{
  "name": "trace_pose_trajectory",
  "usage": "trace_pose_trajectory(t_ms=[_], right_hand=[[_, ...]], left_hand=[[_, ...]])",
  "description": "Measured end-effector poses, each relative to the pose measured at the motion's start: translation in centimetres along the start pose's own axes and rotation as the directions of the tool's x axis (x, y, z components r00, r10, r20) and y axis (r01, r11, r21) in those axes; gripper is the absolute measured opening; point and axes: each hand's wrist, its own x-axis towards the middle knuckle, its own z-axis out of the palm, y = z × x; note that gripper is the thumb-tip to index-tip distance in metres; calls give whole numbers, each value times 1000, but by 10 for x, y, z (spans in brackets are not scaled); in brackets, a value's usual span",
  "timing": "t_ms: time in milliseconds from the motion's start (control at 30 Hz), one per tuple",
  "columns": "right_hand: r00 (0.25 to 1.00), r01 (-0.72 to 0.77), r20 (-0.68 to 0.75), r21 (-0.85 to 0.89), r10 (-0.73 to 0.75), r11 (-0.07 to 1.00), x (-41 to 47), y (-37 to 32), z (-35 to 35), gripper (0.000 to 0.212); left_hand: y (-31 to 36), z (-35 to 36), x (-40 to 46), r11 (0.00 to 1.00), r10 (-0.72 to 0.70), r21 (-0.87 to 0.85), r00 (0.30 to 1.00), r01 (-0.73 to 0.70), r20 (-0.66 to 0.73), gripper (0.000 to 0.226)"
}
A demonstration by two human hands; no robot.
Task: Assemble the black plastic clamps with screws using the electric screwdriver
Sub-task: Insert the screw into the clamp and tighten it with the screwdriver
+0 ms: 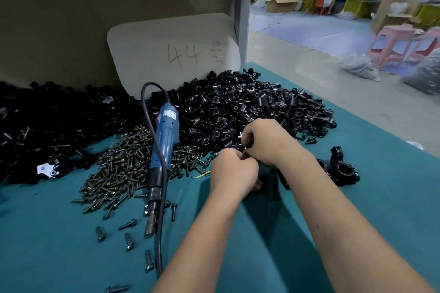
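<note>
My left hand point(234, 169) and my right hand point(266, 140) meet at the near edge of a big heap of black plastic clamp parts point(250, 107). Both have their fingers curled around a black clamp piece point(245, 146) that they mostly hide. A blue electric screwdriver point(164, 140) lies on the teal table point(59, 233) to the left, tip toward me, across a pile of dark screws point(123, 169). Assembled clamps point(340, 166) sit just right of my right wrist.
Loose screws point(128, 240) lie scattered near the screwdriver tip, and its black cord point(147, 102) loops back. More black parts point(47, 126) cover the far left. A cardboard sheet marked 44 point(173, 54) leans behind the heap. People work in the far background.
</note>
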Motion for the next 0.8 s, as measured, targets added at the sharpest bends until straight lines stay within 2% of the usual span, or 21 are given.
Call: trace_pose_trajectory(t_ms=[67, 167, 267, 333, 400, 467, 500, 567, 633, 667, 700, 733, 800], right_hand=[[1000, -20, -23, -3, 20, 1000, 2, 0, 1, 21], [997, -33, -73, -18, 32, 999, -1, 0, -1, 29], [993, -45, -105, 15, 46, 999, -8, -7, -9, 25], [977, -18, -210, 66, 32, 998, -12, -18, -16, 23], [946, 70, -321, 110, -31, 991, -15, -37, -21, 22], [934, 167, -350, 240, -75, 956, -16, -60, -22, 21], [939, 206, -334, 362, -80, 909, -16, -71, -20, 20], [960, 239, -265, 591, -95, 771, -17, -95, -9, 19], [944, 314, -281, 600, -174, 736, -16, -116, 8, 20], [922, 371, -313, 547, -228, 750, -16, -124, 16, 20], [901, 421, -330, 508, -281, 751, -16, -135, 24, 20], [885, 458, -329, 498, -329, 737, -16, -144, 31, 20], [864, 504, -300, 500, -405, 704, -17, -160, 42, 22]], left_hand=[[3, -6, -2, 1000, 15, 12, 1000, -15, 14, 41], [4, -22, 0, 997, 64, 34, 998, -65, 11, 14], [6, -49, -1, 991, 131, -25, 990, -132, -54, 17], [5, -66, -3, 979, 173, -86, 976, -185, -131, 17], [3, -85, -6, 956, 206, -159, 951, -246, -231, 17], [-3, -107, -7, 931, 244, -177, 905, -319, -348, 17], [-7, -118, -8, 924, 264, -151, 871, -352, -414, 18], [-20, -143, -7, 921, 309, -13, 752, -389, -582, 21], [-35, -168, -6, 920, 365, 188, 580, -343, -729, 21], [-42, -179, -5, 919, 390, 292, 507, -263, -769, 19], [-49, -191, -3, 908, 414, 392, 464, -150, -783, 20], [-56, -201, 1, 877, 434, 479, 469, -25, -769, 28], [-66, -218, 9, 792, 422, 596, 591, 128, -688, 58]])
